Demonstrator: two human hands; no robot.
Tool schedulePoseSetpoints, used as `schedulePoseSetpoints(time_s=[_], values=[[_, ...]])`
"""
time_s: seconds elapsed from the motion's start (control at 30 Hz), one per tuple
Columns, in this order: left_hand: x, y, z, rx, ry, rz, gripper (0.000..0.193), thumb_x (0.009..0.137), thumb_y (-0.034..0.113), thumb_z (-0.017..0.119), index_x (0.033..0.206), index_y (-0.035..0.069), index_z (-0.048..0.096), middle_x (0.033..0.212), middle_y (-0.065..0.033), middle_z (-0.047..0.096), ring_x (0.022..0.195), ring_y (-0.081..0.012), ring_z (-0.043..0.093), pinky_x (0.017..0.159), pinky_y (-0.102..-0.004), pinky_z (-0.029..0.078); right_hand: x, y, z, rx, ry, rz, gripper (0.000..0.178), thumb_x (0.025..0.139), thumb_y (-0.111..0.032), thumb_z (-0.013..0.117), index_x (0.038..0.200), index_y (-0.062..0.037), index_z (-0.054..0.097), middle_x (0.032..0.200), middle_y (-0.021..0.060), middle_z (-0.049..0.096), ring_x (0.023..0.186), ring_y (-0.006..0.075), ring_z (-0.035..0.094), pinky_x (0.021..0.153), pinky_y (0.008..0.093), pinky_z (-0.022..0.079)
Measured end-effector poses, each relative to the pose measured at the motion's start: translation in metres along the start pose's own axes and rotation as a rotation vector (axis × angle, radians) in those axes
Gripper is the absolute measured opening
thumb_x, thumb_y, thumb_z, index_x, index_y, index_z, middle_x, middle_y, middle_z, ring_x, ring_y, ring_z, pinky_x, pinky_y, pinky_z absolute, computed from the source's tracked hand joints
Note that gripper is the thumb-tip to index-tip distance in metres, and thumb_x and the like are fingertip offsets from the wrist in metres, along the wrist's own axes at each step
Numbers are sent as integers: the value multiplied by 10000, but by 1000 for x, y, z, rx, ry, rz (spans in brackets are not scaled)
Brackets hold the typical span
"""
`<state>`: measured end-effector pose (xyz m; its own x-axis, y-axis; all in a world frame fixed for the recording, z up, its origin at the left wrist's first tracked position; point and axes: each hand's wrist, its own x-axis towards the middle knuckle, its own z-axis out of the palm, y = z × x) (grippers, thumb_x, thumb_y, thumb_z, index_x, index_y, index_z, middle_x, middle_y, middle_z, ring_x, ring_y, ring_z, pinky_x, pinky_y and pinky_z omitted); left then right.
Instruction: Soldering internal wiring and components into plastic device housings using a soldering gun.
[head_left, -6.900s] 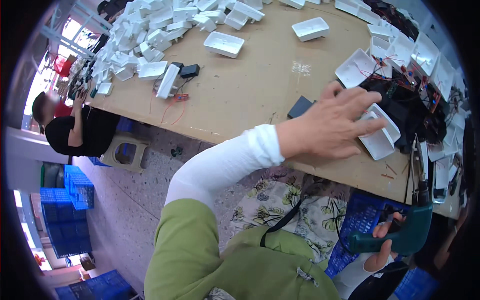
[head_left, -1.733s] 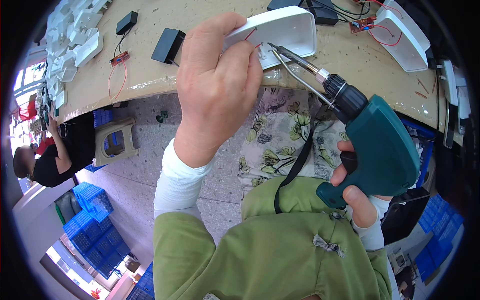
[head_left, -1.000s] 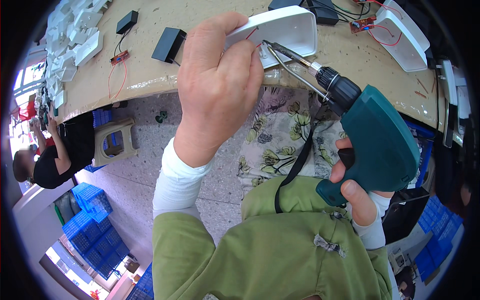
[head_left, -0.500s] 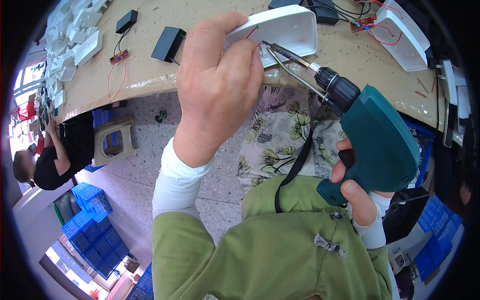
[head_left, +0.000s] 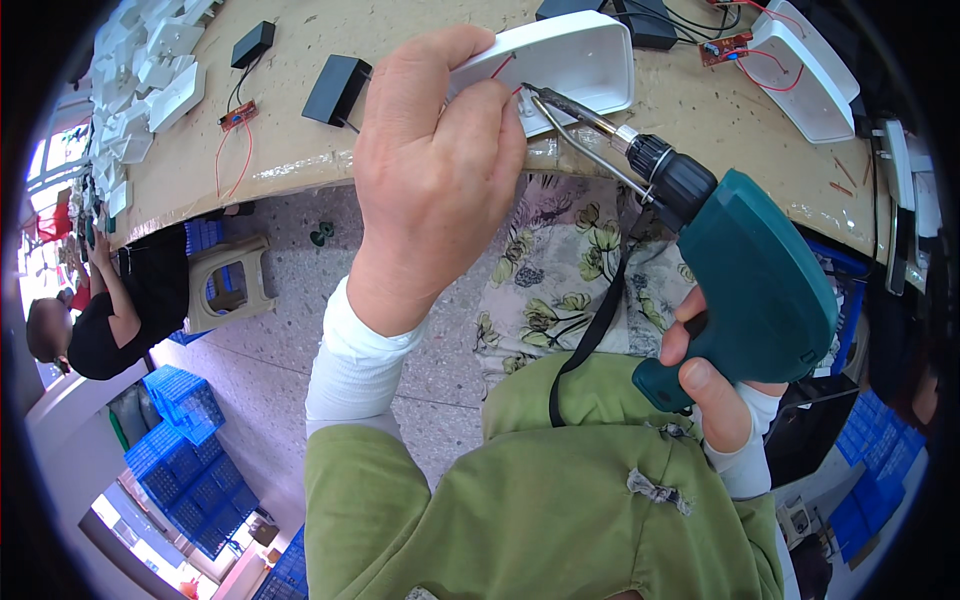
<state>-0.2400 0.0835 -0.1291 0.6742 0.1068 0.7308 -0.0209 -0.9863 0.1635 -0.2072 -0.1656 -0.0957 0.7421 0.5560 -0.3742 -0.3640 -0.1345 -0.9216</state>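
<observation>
My left hand [head_left: 430,170] is closed on a white plastic housing [head_left: 590,60], tilted with its hollow side toward me at the table's near edge. Inside it a short red wire [head_left: 503,66] shows beside my fingertips, which are partly hidden behind the hand. My right hand [head_left: 715,390] wraps the handle of a dark green soldering gun [head_left: 760,280], fingers by the trigger. Its dark tip [head_left: 548,97] and the thin metal feed tube [head_left: 590,150] meet inside the housing, close to my left fingers. Whether the tip touches the wire, I cannot tell.
Black boxes [head_left: 337,90] and a small circuit board with red wires [head_left: 238,115] lie left on the table. Another white housing [head_left: 815,85] with a board [head_left: 725,49] stands right. White parts [head_left: 150,70] pile up far left. A person [head_left: 120,310] works beyond a stool [head_left: 230,280].
The soldering gun has shifted very slightly to the left with my right hand. My left hand and the housing stay practically where they were.
</observation>
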Motion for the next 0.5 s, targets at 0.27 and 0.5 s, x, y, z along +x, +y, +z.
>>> schedulePoseSetpoints(time_s=[0.27,0.5], values=[[0,2,0,-41,-12,-30,133,625,-36,648,743,-23,588,953,-149,576,812,-285,562,680,-352,465,-1,-1,3,33,8,-13,605,707,-196,689,1215,16,438,975,101,524,710,155,560,628,277,459],[-1,3,0,-40,-9,-30,132,624,-35,646,742,-22,590,953,-145,577,802,-276,561,668,-346,465,-2,-1,2,-1,-7,-3,594,715,-168,669,1225,19,427,979,110,521,725,163,558,643,290,470]])
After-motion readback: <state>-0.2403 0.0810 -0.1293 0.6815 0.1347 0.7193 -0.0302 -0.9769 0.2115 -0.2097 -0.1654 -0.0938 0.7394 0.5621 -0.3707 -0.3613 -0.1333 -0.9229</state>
